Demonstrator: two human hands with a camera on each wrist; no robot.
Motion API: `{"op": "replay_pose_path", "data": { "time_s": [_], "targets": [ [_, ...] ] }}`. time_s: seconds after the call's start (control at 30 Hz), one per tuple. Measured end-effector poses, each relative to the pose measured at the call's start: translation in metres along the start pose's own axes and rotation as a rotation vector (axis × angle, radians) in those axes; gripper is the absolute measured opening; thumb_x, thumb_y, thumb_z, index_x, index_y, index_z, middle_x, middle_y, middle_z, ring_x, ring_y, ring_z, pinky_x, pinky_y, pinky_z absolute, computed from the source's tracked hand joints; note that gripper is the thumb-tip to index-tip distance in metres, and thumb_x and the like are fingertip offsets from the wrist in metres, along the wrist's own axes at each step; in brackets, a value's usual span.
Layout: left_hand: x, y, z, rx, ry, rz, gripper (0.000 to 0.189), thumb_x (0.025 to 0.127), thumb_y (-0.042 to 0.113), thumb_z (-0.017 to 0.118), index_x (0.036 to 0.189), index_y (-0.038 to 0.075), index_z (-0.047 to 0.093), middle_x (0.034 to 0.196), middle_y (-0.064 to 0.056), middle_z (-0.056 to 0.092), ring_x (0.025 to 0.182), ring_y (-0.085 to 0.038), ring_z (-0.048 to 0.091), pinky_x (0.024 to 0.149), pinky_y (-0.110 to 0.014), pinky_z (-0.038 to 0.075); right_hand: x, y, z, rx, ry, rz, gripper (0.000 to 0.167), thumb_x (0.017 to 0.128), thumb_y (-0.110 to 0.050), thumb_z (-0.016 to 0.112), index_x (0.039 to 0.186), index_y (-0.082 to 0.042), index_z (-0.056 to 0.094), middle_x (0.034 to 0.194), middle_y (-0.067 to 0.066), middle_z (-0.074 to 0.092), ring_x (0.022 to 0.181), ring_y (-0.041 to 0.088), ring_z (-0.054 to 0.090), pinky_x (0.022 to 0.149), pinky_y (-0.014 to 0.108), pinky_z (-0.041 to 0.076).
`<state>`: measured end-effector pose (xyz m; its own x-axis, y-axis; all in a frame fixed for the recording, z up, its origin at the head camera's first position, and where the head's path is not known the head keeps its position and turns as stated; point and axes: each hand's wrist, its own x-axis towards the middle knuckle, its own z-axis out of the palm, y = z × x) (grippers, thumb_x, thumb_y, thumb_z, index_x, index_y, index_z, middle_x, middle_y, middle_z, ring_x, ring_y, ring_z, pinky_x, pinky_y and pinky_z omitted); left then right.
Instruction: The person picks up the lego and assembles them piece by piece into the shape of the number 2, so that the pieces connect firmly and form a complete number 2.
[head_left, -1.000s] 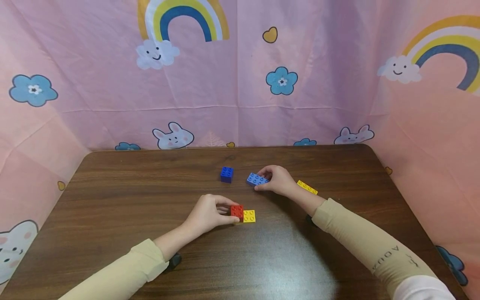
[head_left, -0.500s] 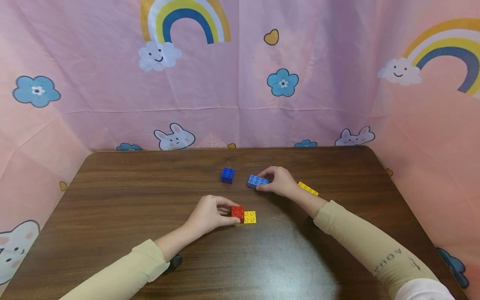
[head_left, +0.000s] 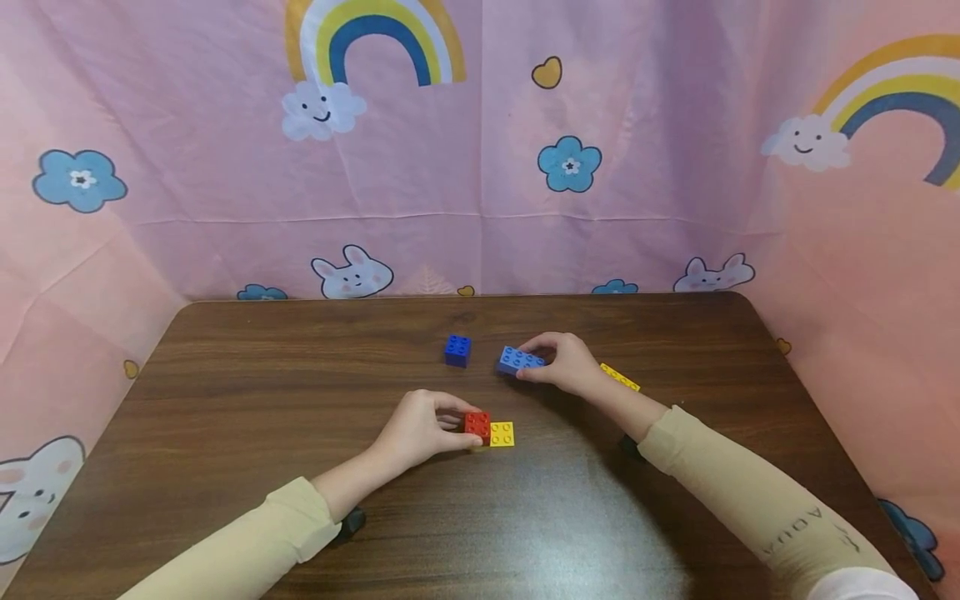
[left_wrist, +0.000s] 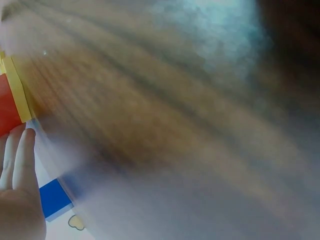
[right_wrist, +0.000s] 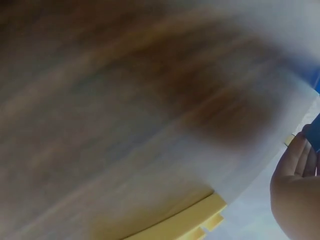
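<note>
My left hand [head_left: 420, 429] pinches a small red brick [head_left: 477, 427] between thumb and fingers. The red brick sits at the left end of a yellow brick [head_left: 502, 434], whose studs show at the right; in the left wrist view the yellow edge [left_wrist: 19, 92] runs along the red side. Further back, my right hand [head_left: 566, 362] grips a longer light blue brick [head_left: 517, 359] by its right end, thumb in front and fingers behind. In the right wrist view only a corner of that light blue brick [right_wrist: 314, 132] appears past the fingers.
A dark blue square brick [head_left: 457, 351] stands left of the light blue one. A long yellow brick [head_left: 619, 377] lies behind the right forearm, partly hidden by it. The brown wooden table [head_left: 225, 400] meets a pink printed curtain [head_left: 420, 183] at its back and sides.
The right hand and the light blue brick have risen a touch, and the right forearm has shifted slightly right. The left hand keeps its pinch on the red brick. The head view has drifted slightly.
</note>
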<state>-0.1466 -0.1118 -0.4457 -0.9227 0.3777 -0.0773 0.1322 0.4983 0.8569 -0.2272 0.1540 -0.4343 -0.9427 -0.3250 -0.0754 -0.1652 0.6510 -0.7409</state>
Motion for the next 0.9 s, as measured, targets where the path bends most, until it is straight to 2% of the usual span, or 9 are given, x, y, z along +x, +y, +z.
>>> {"op": "replay_pose_path", "data": {
  "time_s": [0.4, 0.7, 0.9],
  "targets": [
    [-0.001, 0.0, 0.0, 0.002, 0.007, -0.005, 0.034, 0.082, 0.017, 0.094, 0.11, 0.003, 0.081, 0.11, -0.014, 0.082, 0.1, -0.025, 0.081, 0.084, -0.031, 0.067, -0.002, -0.007, -0.001, 0.049, -0.052, 0.013, 0.041, 0.089, -0.024, 0.088, 0.125, -0.008, 0.077, 0.126, 0.015, 0.075, 0.108, 0.028, 0.069, 0.096, 0.042, 0.061],
    [-0.001, -0.002, 0.002, -0.003, 0.0, -0.012, 0.034, 0.082, 0.018, 0.094, 0.11, 0.004, 0.082, 0.11, -0.013, 0.082, 0.101, -0.025, 0.081, 0.086, -0.033, 0.067, -0.007, -0.01, -0.001, 0.066, -0.06, -0.037, 0.04, 0.09, -0.022, 0.087, 0.125, -0.006, 0.076, 0.124, 0.015, 0.076, 0.107, 0.026, 0.07, 0.096, 0.042, 0.061],
    [0.0, -0.001, 0.001, 0.015, 0.01, -0.015, 0.035, 0.081, 0.018, 0.095, 0.111, 0.005, 0.082, 0.111, -0.012, 0.082, 0.101, -0.025, 0.081, 0.087, -0.034, 0.067, -0.007, -0.014, -0.004, 0.072, -0.08, -0.037, 0.039, 0.091, -0.019, 0.086, 0.126, -0.005, 0.076, 0.126, 0.016, 0.075, 0.108, 0.029, 0.071, 0.099, 0.045, 0.062]
  ]
}}
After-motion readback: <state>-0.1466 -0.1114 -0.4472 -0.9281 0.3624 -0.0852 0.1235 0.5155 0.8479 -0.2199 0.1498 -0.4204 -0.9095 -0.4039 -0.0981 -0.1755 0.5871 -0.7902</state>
